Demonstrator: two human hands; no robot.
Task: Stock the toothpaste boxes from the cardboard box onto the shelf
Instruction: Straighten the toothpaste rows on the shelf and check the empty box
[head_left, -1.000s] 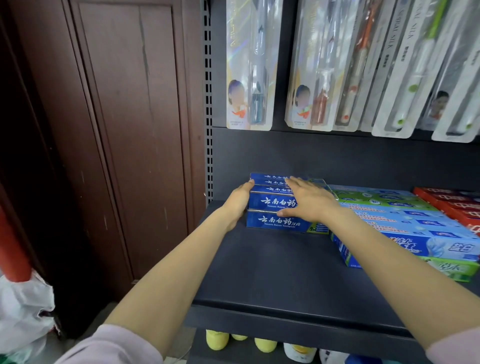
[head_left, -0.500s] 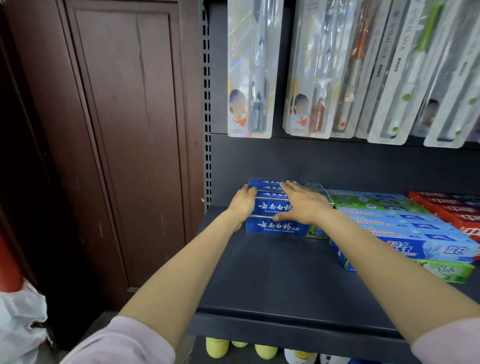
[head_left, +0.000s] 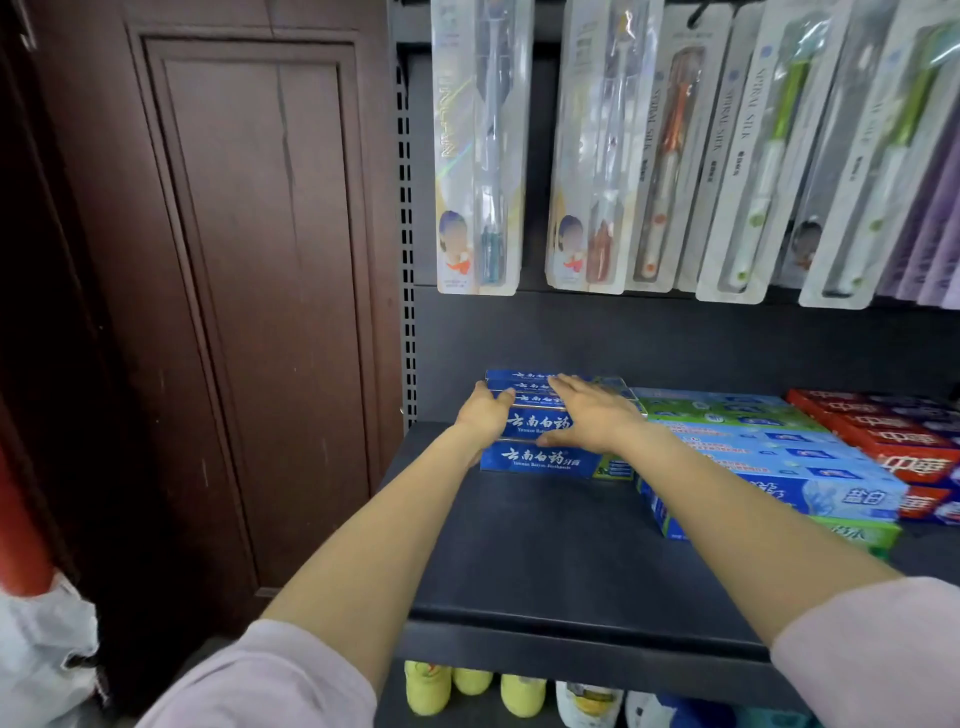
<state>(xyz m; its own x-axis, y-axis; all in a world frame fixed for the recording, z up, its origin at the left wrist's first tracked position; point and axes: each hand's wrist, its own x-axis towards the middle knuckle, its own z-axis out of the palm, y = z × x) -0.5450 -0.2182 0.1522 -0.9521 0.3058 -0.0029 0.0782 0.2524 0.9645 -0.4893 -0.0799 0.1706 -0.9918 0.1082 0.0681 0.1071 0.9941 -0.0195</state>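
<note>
Several dark blue toothpaste boxes (head_left: 540, 459) lie stacked at the back left of the black shelf (head_left: 545, 561). My left hand (head_left: 483, 415) presses against the left end of the stack, fingers curled round the upper boxes. My right hand (head_left: 592, 415) lies flat on top of the stack, thumb down over its front face. The cardboard box is out of view.
Light blue and green toothpaste boxes (head_left: 769, 457) lie right of the stack, red ones (head_left: 883, 441) further right. Toothbrush packs (head_left: 478, 156) hang above. A brown wooden panel (head_left: 249, 291) stands left. Bottles (head_left: 472, 686) sit on the shelf below.
Both hands and the blue stack have slid slightly further back on the shelf. The camera has tilted up a little.
</note>
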